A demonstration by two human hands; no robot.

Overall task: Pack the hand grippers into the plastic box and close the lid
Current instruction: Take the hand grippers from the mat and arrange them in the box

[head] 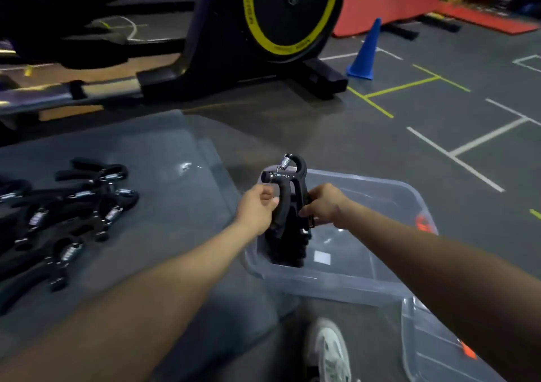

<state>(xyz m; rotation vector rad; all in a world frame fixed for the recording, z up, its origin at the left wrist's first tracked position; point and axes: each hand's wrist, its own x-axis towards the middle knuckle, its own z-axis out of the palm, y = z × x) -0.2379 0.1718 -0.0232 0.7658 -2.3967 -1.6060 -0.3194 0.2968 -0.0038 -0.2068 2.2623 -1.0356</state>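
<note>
Grey floor [336, 135]: plastic box [395, 282], loose hand grippers [73, 206], blue cone [366, 52].

A dark exercise machine [205, 44] with a yellow-ringed wheel [291, 12] stands well beyond the grip. A blue cone [366, 53] sits beyond and right of it, before a red mat [389, 0]. White and yellow floor lines [456, 150] run to the right. A white shoe [329, 349] lies nearer, below the grip.
</note>
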